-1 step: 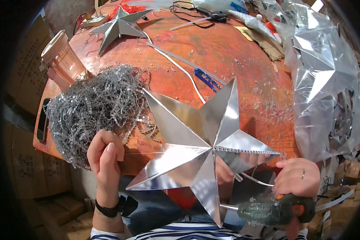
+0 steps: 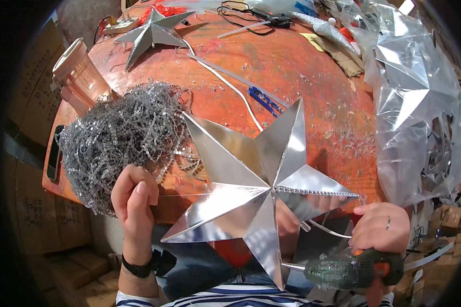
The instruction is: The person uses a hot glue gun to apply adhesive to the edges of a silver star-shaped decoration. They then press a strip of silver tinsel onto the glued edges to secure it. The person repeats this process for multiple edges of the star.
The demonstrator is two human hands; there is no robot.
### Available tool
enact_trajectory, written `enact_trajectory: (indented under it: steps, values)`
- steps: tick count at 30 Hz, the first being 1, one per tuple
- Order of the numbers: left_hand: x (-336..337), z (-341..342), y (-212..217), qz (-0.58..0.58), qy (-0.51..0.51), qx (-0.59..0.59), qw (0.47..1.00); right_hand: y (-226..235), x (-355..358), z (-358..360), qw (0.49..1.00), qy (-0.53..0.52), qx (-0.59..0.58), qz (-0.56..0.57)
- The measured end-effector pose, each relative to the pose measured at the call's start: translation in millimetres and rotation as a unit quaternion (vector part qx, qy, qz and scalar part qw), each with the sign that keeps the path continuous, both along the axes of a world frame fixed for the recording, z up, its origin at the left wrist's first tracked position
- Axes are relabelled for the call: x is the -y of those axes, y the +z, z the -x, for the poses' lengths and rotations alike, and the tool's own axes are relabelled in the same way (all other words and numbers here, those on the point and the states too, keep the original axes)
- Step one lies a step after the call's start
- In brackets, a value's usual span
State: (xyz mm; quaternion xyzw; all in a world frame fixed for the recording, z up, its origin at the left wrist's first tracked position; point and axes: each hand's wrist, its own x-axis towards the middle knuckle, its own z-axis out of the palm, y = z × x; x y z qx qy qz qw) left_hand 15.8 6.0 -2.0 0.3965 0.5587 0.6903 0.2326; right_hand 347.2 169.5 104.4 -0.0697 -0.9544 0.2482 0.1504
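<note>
A shiny silver star (image 2: 230,153) with several folded points stands over the table's near edge. One row of silver beaded trim (image 2: 317,192) runs from its centre along the right-hand point. My left hand (image 2: 135,197) is closed in a pinch left of the star, and a thin strand (image 2: 184,195) stretches from it towards the star. My right hand (image 2: 383,225) is closed round a dark green glue gun (image 2: 343,269). The gun's metal nozzle points left, close to the star's lowest point; I cannot tell whether they touch.
A heap of silver sequin trim (image 2: 123,138) lies at left, by a pink plastic cup (image 2: 84,74) and a phone (image 2: 54,153). Blue snips (image 2: 264,101) and a white cord (image 2: 230,87) lie beyond the star. Another star (image 2: 152,35) sits far left; a clear plastic bag (image 2: 414,102), right.
</note>
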Motion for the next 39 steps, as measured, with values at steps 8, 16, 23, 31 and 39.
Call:
enact_trajectory:
  steps: [8, 16, 23, 31, 39]
  values:
    - [0, 0, -1, -0.002, 0.009, -0.015, 1.000, -4, -3, -25, 0.995, 0.063, 0.075, 0.029]
    - [2, 4, -5, -0.014, -0.005, -0.046, 0.999, -1, 12, -17, 0.996, 0.053, 0.066, 0.018]
    - [15, 0, 14, -0.113, 0.002, -0.245, 0.963, 8, 19, -33, 0.999, -0.012, -0.008, -0.047]
    - [38, -10, 42, -0.027, -0.239, -0.390, 0.889, -22, 32, -40, 0.889, -0.454, -0.007, -0.061]
    - [33, -2, 61, -0.044, -0.233, -0.416, 0.878, -55, 2, -50, 0.888, -0.438, 0.089, -0.110]
